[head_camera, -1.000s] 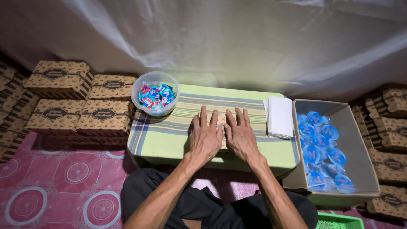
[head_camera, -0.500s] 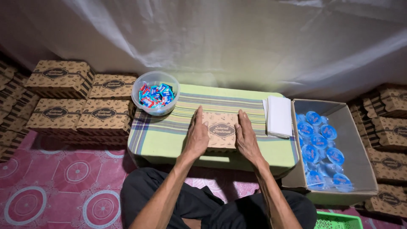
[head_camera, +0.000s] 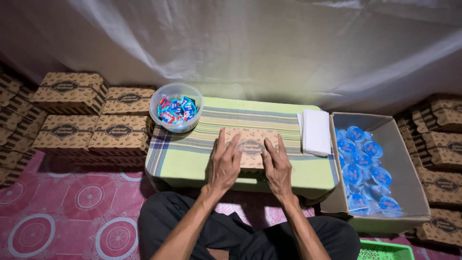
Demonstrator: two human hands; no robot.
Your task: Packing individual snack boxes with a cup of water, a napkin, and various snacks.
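1. A white cloth (head_camera: 250, 43) hangs behind a low table (head_camera: 192, 159) covered in green striped fabric, set on a pink patterned mat (head_camera: 57, 212).
2. At nine o'clock from the table, closed brown boxes (head_camera: 91, 115) are stacked; a clear bowl of wrapped sweets (head_camera: 176, 107) sits on the table's ten o'clock corner.
3. The left hand (head_camera: 225, 163) lies flat on the left part of a brown box (head_camera: 250, 147) at table centre, fingers loosely spread, pinching nothing.
4. The box's long axis runs nine to three, directly under both sets of fingers; neither hand is nearer.
5. The right hand (head_camera: 276, 166) rests likewise on the right part.
6. At three o'clock lie white napkins (head_camera: 315, 132), then a carton (head_camera: 409, 192) of sealed water cups (head_camera: 365, 168).
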